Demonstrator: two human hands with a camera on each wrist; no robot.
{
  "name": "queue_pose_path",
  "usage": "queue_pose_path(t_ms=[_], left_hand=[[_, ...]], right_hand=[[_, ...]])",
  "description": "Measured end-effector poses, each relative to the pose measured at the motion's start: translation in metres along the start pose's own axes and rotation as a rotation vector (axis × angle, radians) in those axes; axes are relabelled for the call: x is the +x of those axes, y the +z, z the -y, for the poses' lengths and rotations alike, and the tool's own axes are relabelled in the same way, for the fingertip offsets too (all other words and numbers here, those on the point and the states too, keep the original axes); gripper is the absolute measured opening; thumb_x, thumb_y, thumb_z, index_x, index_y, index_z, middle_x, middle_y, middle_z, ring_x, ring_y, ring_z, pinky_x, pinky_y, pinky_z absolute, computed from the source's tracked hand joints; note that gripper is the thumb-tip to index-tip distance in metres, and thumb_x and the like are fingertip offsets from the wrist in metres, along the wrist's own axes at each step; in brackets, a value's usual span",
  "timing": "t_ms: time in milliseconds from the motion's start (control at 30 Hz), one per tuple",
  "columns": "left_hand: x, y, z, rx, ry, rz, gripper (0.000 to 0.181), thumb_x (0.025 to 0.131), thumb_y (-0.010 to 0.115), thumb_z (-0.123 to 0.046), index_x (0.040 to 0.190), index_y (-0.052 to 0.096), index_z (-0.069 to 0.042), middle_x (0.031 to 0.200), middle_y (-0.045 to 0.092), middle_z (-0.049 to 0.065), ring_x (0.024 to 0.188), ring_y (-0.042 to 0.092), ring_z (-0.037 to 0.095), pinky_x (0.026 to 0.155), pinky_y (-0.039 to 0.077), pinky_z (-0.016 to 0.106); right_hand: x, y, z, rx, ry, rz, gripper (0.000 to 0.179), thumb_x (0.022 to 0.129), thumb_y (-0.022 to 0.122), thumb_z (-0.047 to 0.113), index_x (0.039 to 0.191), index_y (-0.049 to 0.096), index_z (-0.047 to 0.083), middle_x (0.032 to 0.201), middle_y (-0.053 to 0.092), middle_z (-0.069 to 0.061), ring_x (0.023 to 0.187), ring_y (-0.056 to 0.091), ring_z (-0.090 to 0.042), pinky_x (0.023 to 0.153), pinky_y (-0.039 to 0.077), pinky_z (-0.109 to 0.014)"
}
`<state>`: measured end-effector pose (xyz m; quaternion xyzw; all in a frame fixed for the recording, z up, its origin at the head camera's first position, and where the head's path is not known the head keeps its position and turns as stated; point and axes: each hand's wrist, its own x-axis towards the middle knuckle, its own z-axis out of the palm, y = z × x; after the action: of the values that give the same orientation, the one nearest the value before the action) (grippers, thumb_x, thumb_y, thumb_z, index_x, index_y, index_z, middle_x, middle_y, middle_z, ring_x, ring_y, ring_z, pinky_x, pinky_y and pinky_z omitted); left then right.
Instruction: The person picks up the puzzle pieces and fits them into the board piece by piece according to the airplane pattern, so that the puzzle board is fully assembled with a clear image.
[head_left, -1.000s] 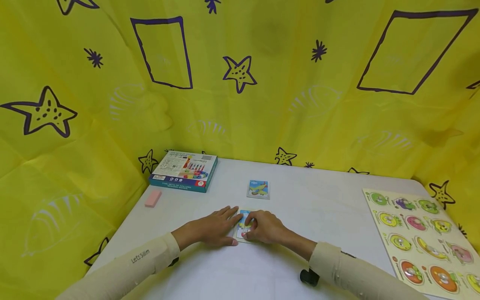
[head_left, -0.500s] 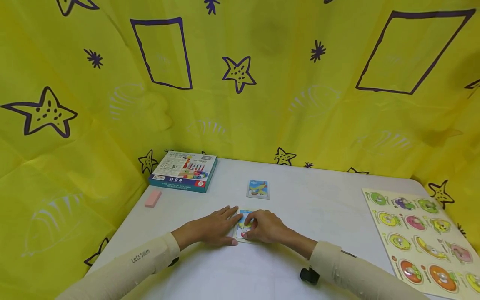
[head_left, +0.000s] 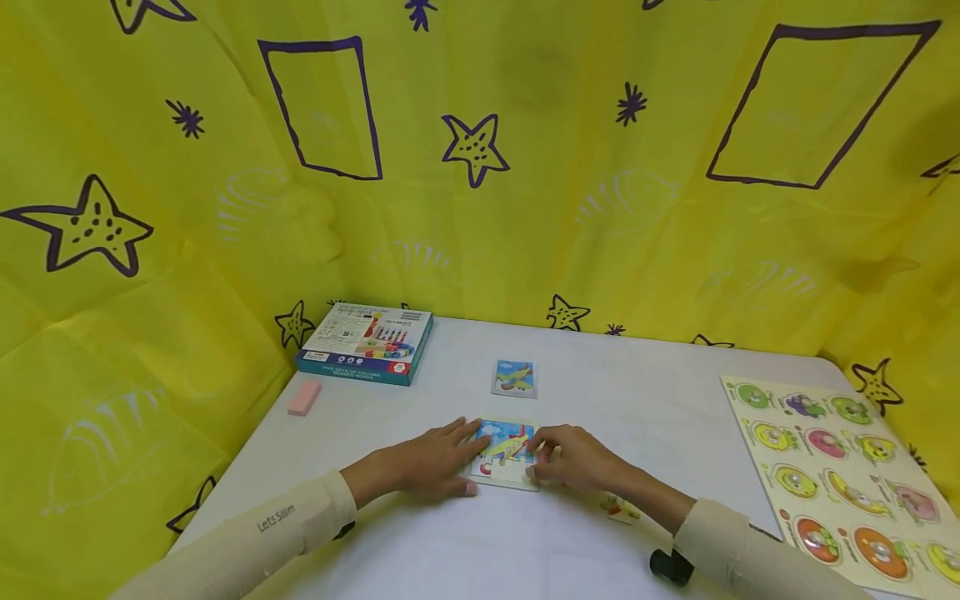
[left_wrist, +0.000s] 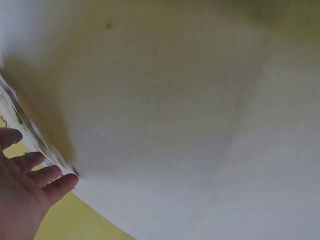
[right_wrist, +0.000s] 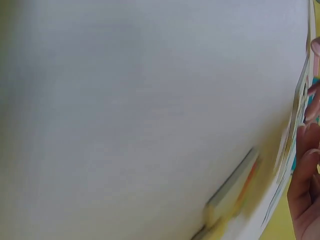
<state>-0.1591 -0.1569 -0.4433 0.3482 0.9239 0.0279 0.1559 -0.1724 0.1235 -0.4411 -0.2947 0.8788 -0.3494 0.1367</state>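
A small jigsaw puzzle in a pale tray (head_left: pixel 517 482) lies in the middle of the table in the head view. Its airplane picture (head_left: pixel 502 446) fills the upper part, with the pale base showing at lower right. My left hand (head_left: pixel 438 461) rests at the left edge, fingers fairly straight and fingertips on the picture. Bent fingers of my right hand (head_left: pixel 573 458) meet the tray's right edge; whether they pinch a piece cannot be made out. Under the right forearm lies a loose puzzle piece (head_left: pixel 618 508). Both wrist views catch the tray only edge-on.
Behind the tray lies a small airplane picture card (head_left: pixel 514 379). A boxed toy set (head_left: pixel 367 343) and a pink block (head_left: pixel 305 398) are at left. To the right lies a fruit peg board (head_left: pixel 840 475). A yellow curtain (head_left: pixel 480 250) hangs behind the table.
My right hand has shifted right, from over the picture to the tray's right edge. More of the airplane picture shows now, and the loose piece under the forearm has come into view.
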Motion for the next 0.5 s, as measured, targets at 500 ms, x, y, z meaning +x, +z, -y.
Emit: queue_pose_path(t_ms=[500], left_hand=[[0.0, 0.002, -0.007, 0.016, 0.002, 0.052, 0.075, 0.103, 0.042, -0.057, 0.162, 0.018, -0.019, 0.17, 0.009, 0.009, 0.157, 0.01, 0.032, 0.122, 0.025, 0.054]], right_hand=[[-0.061, -0.03, -0.031, 0.091, 0.107, -0.052, 0.027, 0.088, 0.077, 0.025, 0.106, 0.069, 0.006, 0.085, 0.063, 0.002, 0.051, 0.048, -0.004, 0.051, 0.045, -0.022]])
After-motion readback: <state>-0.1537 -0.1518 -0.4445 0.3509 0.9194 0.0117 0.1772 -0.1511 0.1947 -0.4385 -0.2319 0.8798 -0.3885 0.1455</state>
